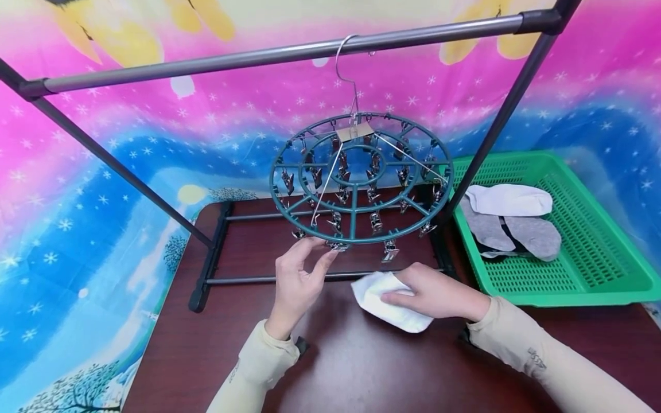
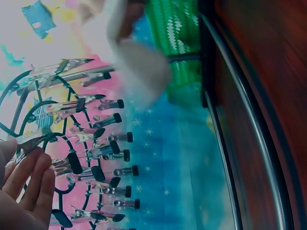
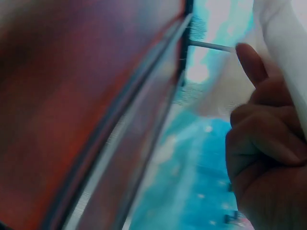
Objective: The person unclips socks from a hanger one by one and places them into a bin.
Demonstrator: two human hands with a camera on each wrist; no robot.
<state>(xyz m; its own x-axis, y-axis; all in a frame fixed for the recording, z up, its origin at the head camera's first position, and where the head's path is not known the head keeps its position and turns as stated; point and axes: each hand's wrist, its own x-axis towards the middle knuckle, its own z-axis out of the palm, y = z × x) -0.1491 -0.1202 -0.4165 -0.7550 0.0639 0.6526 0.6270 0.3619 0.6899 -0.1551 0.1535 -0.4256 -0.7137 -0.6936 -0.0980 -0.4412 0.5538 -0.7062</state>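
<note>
A round green clip hanger with several metal clips hangs by its hook from the rack's top bar. My left hand is at its front rim and pinches a metal clip between thumb and fingers; in the left wrist view, the left hand shows at that clip. My right hand grips a white sock just above the table, below and right of the hanger. The sock looks blurred in the left wrist view. The right hand's curled fingers show in the right wrist view.
A green plastic basket stands at the right, with a white sock and grey socks inside. The dark metal rack stands on the brown table. A colourful patterned cloth covers the wall behind.
</note>
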